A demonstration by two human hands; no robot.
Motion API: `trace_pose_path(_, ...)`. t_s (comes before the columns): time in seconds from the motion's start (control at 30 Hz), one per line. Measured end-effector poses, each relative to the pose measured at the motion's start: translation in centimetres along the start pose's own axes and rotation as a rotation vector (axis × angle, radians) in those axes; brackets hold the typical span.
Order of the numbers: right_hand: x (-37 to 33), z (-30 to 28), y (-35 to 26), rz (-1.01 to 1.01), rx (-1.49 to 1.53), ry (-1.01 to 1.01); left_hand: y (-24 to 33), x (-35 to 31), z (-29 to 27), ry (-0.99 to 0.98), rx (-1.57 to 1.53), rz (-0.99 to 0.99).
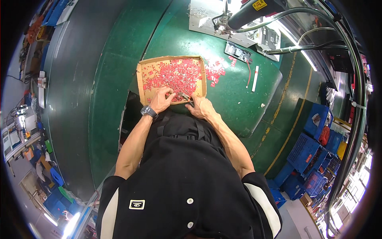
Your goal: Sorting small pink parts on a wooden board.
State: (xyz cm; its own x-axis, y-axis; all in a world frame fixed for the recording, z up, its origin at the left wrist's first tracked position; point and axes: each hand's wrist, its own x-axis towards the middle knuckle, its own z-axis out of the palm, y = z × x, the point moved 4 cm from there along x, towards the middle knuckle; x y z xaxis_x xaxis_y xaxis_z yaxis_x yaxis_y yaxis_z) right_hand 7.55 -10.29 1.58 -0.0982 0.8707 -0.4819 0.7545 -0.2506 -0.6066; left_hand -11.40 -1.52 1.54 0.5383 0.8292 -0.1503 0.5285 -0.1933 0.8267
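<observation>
A shallow cardboard tray [140, 81] holds a heap of small red pieces [177, 73]. At its near edge my right hand [202, 107] is closed round a small pair of pliers [184, 96], whose metal jaws point left over the heap. My left hand [160, 99], with a dark watch [149, 112] on the wrist, is just left of the jaws. Its thumb and fingers are pinched together at a small red piece [168, 95], partly covered by the fingertips. The exact cutting or gripping point of the jaws is too small to make out.
More red pieces [215, 71] lie on the green table [234, 91] right of the tray. Farther back are a black electronic unit [237, 51] with a red lead and a white stick [255, 78]. Machinery with cables [258, 16] overhangs the far right. Blue crates [302, 151] stand off to the right.
</observation>
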Motion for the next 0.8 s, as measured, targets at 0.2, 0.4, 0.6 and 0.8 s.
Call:
trace_pose_path(0.2, 0.3, -0.4, -0.3, -0.190, -0.110, 0.143, 0.7, -0.2, -0.3, -0.154, 0.064, 0.172)
trace_pose_path(0.4, 0.0, -0.5, -0.6, -0.212, -0.103, 0.079, 0.9, -0.3, -0.6, -0.174, 0.065, 0.233)
trace_pose_path(0.6, -0.3, -0.3, -0.7, -0.240, -0.133, 0.096, 1.3, -0.3, -0.7, -0.276, -0.042, 0.137)
trace_pose_path(0.8, -0.5, 0.9, -1.7, -0.194, -0.250, 0.266, -0.2, -1.1, 0.0, -0.285, -0.015, -0.204)
